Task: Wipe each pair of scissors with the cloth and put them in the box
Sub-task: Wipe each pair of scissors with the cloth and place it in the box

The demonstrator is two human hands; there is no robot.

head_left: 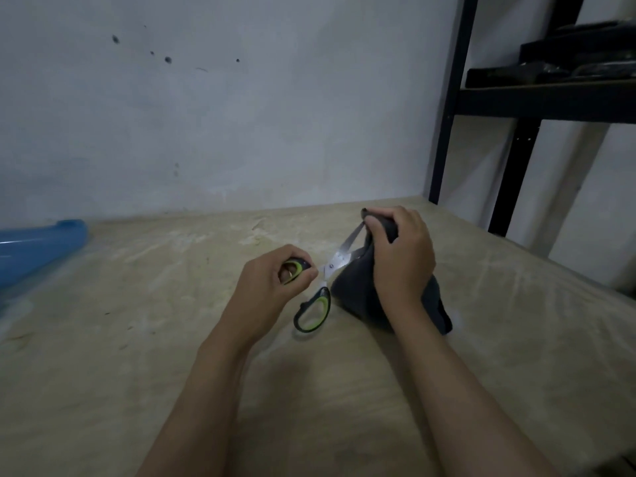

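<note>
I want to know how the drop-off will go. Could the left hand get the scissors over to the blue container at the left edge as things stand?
Probably yes. The left hand grips one handle of the scissors, and bare table lies between it and the blue container. The right hand would first have to let the cloth off the blade.

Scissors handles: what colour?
Black with lime-green inner lining, on the scissors; head view, the only one.

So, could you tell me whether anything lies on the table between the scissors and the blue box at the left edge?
Nothing visible does. The left hand grips one handle of the scissors, and the table between them and the blue box shows only bare, scuffed surface. The right hand holds the cloth on the blades' far side.
</note>
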